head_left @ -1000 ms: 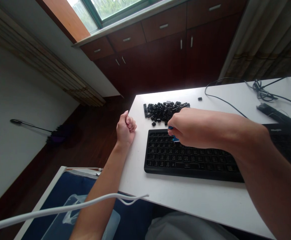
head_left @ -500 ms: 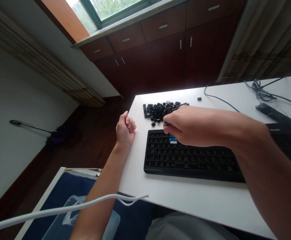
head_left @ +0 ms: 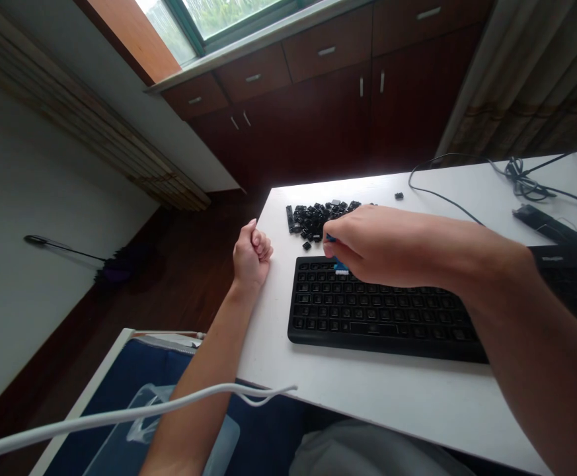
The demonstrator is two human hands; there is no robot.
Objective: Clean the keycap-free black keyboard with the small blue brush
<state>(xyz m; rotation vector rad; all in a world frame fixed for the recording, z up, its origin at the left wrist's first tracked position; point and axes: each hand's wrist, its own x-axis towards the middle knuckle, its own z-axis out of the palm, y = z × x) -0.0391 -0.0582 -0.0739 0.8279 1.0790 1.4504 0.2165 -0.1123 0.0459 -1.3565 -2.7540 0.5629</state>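
Observation:
A black keyboard (head_left: pixel 367 344) with its keycaps off lies on the white table. My right hand (head_left: pixel 355 241) is closed round the handle of a small blue brush (head_left: pixel 340 265), whose white bristles point down at the keyboard's upper left rows. The fingers hide most of the handle. My left hand (head_left: pixel 252 254) is curled into a loose fist at the table's left edge, left of the keyboard, with nothing visible in it. Behind the keyboard is a pile of loose black keycaps (head_left: pixel 312 217), partly covered by my right hand.
A single keycap (head_left: pixel 399 196) lies apart near the table's far edge. A black cable (head_left: pixel 526 185) is bundled at the far right, beside a dark flat object (head_left: pixel 540 225). A white cord (head_left: pixel 169 404) crosses the lower left foreground, over my left forearm.
My right hand has shifted the brush slightly up and left over the keyboard, toward its back row. My left hand stays in its fist; the whole view has shifted a little.

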